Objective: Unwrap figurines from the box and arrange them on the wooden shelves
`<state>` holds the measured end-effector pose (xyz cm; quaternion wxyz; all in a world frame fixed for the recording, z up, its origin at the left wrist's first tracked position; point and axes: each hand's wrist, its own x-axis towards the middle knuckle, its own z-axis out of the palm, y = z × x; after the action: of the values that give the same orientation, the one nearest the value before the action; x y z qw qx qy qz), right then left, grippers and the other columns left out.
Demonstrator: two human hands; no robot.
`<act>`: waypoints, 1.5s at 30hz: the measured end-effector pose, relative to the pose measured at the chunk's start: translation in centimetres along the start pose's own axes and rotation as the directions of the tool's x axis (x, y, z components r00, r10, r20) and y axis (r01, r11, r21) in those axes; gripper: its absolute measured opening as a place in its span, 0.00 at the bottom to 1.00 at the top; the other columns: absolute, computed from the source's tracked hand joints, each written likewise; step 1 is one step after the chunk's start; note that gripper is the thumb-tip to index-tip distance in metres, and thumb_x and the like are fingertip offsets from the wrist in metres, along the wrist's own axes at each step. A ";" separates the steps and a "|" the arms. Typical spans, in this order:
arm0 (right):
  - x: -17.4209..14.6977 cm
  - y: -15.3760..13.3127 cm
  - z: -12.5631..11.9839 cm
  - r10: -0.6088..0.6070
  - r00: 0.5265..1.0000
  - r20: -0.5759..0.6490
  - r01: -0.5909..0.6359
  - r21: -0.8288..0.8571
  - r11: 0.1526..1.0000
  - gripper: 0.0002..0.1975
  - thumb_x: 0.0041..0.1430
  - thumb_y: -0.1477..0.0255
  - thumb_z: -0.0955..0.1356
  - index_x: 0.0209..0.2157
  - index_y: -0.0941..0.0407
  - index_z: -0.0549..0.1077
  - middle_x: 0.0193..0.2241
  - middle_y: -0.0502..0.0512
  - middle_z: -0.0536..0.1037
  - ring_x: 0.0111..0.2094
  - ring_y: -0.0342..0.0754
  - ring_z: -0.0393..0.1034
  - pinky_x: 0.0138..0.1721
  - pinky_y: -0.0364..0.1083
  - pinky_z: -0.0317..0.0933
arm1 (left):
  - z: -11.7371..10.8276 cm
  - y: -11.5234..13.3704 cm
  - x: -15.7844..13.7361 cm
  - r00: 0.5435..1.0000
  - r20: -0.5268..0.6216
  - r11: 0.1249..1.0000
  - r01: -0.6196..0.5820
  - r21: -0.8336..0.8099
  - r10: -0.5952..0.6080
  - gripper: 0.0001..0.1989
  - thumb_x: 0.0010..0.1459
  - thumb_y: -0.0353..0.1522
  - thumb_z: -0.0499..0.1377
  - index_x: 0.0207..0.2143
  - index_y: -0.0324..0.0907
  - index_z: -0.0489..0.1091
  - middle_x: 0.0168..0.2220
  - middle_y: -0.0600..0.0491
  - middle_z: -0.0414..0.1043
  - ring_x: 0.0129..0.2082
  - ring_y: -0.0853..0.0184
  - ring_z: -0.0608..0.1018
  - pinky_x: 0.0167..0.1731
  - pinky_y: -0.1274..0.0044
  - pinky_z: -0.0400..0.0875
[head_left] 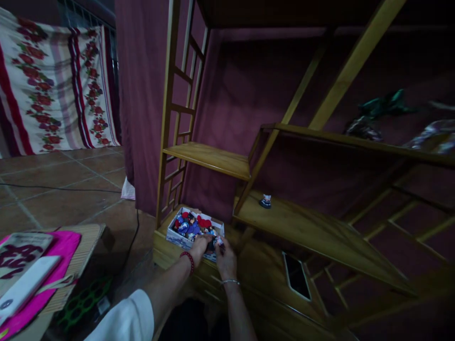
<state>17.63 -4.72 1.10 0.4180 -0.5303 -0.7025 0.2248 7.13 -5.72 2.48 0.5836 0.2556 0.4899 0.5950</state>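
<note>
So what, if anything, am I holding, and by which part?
A small figurine, seemingly, in the right hand; the gripped part and whether the left hand helps can't be told.

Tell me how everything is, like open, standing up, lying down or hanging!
Box: open, filled with toys
Held toy: in the right grip
Lone toy: upright
Dark slab: lying flat
White gadget: lying down
Blanket: hanging
Curtain: hanging

Open box (178, 239) — white inside, patterned outside — sits upright on a wooden surface, filled with jumbled red, blue and white figurines (192, 228); a pale figurine (220, 242) is in the right hand (227, 263).
</note>
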 end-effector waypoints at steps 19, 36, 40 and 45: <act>-12.4 -8.3 -8.8 -0.058 0.997 0.048 0.036 0.371 0.928 0.16 0.47 0.71 0.65 0.40 0.57 0.69 0.33 0.54 0.76 0.34 0.45 0.71 0.39 0.46 0.64 | -0.3 1.0 -19.0 0.991 0.135 0.899 0.074 -0.432 -0.016 0.09 0.54 0.24 0.50 0.35 0.35 0.68 0.29 0.49 0.71 0.25 0.72 0.73 0.25 0.80 0.69; -18.4 -11.4 -10.6 -0.039 0.999 -0.007 0.038 0.463 0.885 0.16 0.43 0.71 0.68 0.38 0.57 0.71 0.32 0.52 0.76 0.33 0.44 0.70 0.39 0.44 0.64 | -2.0 0.8 -26.7 0.977 0.213 0.875 0.098 -0.475 0.007 0.08 0.54 0.24 0.50 0.34 0.35 0.67 0.29 0.48 0.71 0.25 0.72 0.73 0.27 0.79 0.69; -18.9 -11.9 -10.6 -0.010 1.000 -0.008 0.013 0.531 0.847 0.17 0.39 0.71 0.69 0.36 0.57 0.71 0.31 0.53 0.76 0.34 0.44 0.70 0.40 0.45 0.64 | -2.2 0.8 -27.2 0.979 0.205 0.872 0.091 -0.482 0.011 0.07 0.54 0.24 0.50 0.33 0.35 0.67 0.27 0.49 0.71 0.24 0.72 0.73 0.26 0.80 0.68; -19.2 -12.3 -10.4 0.030 1.000 -0.005 -0.021 0.566 0.824 0.18 0.38 0.71 0.70 0.35 0.58 0.71 0.31 0.53 0.76 0.34 0.45 0.70 0.38 0.45 0.64 | -2.5 0.7 -27.0 0.976 0.216 0.868 0.118 -0.483 -0.012 0.06 0.54 0.25 0.50 0.31 0.35 0.67 0.25 0.50 0.70 0.24 0.71 0.73 0.25 0.80 0.68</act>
<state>21.07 -28.08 9.46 0.5581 -0.3934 -0.5943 0.4248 9.73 -31.84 9.41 0.6967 0.1417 0.2674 0.6504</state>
